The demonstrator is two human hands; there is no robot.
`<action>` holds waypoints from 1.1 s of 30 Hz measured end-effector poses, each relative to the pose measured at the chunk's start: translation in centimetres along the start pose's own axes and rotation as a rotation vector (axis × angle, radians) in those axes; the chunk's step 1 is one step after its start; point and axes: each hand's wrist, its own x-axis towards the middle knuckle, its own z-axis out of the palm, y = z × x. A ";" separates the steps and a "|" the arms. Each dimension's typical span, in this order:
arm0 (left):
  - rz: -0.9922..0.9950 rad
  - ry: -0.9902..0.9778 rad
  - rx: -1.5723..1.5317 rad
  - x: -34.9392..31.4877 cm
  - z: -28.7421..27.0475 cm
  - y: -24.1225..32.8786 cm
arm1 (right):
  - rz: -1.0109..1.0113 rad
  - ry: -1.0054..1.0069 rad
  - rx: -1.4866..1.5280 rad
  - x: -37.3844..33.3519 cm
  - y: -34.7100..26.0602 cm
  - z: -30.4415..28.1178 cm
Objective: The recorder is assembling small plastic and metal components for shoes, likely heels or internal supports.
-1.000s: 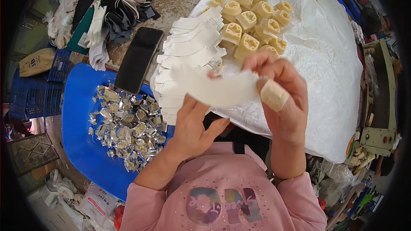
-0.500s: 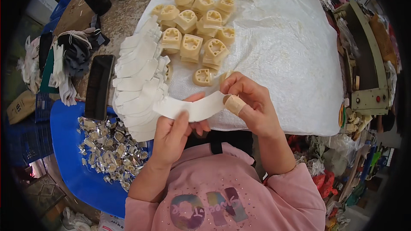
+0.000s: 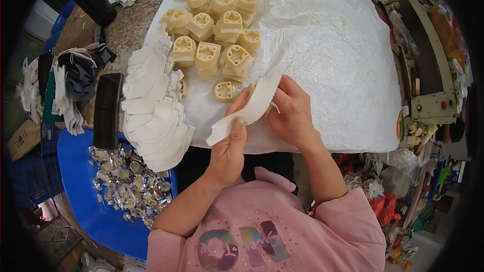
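While a white die-cut paper strip (image 3: 247, 108) is held up over the bench (image 3: 126, 25), both hands are closed on it: the left hand (image 3: 229, 148) is pinched shut on the lower end, thumb on top, and the right hand (image 3: 292, 113) is curled around the upper end near the serrated edge. What lies under the right fingers cannot be told; a small cream piece may be hidden there. The strip hangs just above the near edge of the white woven sheet (image 3: 327, 45), close to one loose cream moulded block (image 3: 223, 91). More cream moulded blocks (image 3: 217, 20) are clustered further up the sheet. A fanned stack of white strips (image 3: 151, 106) is laid along the sheet's left edge, beside a black phone (image 3: 107, 111). Shiny foil-like bits (image 3: 126, 181) are piled on a blue tray (image 3: 91, 211) at lower left.

The step in hand is judged to be strip handling, apparently folding or wrapping. For the next move, a firm pinch at both ends and neat alignment of the strip would be needed, so that it is not creased or torn.
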 end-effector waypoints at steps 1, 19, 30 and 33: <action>-0.035 -0.004 0.041 0.0 -0.1 -0.3 | 0.029 0.004 0.010 0.1 0.1 0.0; 0.012 0.133 -0.129 0.3 -1.9 2.1 | 0.119 0.305 -0.321 -2.4 3.5 -0.1; -0.006 0.259 -0.212 -1.7 -1.5 4.6 | -0.212 0.287 0.699 -1.1 -5.3 1.6; -0.037 0.251 -0.171 -2.7 -2.2 4.5 | -0.380 0.368 0.637 -1.1 -5.6 2.8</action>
